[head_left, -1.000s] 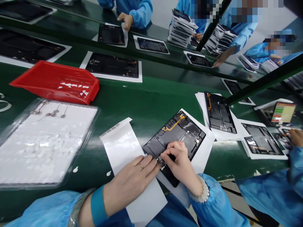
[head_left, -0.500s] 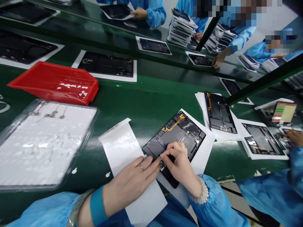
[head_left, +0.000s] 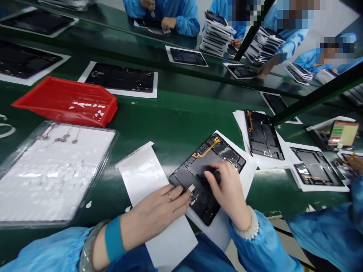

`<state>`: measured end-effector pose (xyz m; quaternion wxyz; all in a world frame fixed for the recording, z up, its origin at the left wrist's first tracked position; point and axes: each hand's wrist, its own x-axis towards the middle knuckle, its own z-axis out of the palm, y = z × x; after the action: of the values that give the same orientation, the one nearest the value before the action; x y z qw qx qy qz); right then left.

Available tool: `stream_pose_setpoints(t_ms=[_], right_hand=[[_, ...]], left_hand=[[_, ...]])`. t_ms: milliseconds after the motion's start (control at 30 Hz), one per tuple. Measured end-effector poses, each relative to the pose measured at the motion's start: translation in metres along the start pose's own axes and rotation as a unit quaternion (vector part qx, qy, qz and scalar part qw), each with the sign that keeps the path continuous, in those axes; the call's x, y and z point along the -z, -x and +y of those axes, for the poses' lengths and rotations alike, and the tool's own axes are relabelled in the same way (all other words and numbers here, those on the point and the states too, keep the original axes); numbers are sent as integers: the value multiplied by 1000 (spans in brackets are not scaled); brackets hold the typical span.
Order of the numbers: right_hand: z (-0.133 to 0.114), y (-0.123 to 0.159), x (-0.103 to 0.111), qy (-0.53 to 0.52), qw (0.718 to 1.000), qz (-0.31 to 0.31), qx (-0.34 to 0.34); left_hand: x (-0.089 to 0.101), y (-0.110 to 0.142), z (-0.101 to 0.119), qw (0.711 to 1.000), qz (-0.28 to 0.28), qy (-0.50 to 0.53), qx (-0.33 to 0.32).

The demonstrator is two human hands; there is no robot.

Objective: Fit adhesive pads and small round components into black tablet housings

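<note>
A black tablet housing (head_left: 187,170) with an orange flex cable (head_left: 208,150) lies at a slant on white paper in front of me. My left hand (head_left: 159,211) lies flat with its fingers stretched out, fingertips on the housing's lower left edge. Beside those fingertips is a small light-coloured piece (head_left: 192,187), close to a connector area. My right hand (head_left: 228,185) is over the right part of the housing, thumb and index finger apart, with nothing seen between them. A white paper strip (head_left: 144,170) lies partly under my left hand.
On the left are a red bin (head_left: 65,104) holding white bits and a clear-edged white sheet (head_left: 65,177) with small round wired parts. More housings (head_left: 263,136) lie right and behind. A green post (head_left: 317,96) slants across the right; co-workers' hands (head_left: 168,23) are beyond.
My right hand has moved off my left fingertips, up and to the right, its fingers parting. The small light piece now shows. My left hand has barely moved.
</note>
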<state>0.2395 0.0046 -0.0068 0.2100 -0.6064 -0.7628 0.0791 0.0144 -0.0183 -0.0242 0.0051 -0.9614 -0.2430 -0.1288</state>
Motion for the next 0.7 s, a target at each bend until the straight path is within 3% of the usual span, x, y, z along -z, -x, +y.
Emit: stream_pose_setpoints(t_ms=[200,433,700], right_hand=[[19,-5,-8,-44,997,-51,40],[22,-4,-18,-24,997,-56,41],[20,-4,-15,-31,997,-60,39]], left_hand=[[-4,-10,-5,998,1,60,34],[-1,-27,-8,996,-18,75,35],[-5,-23,-2,993,-5,98,71]])
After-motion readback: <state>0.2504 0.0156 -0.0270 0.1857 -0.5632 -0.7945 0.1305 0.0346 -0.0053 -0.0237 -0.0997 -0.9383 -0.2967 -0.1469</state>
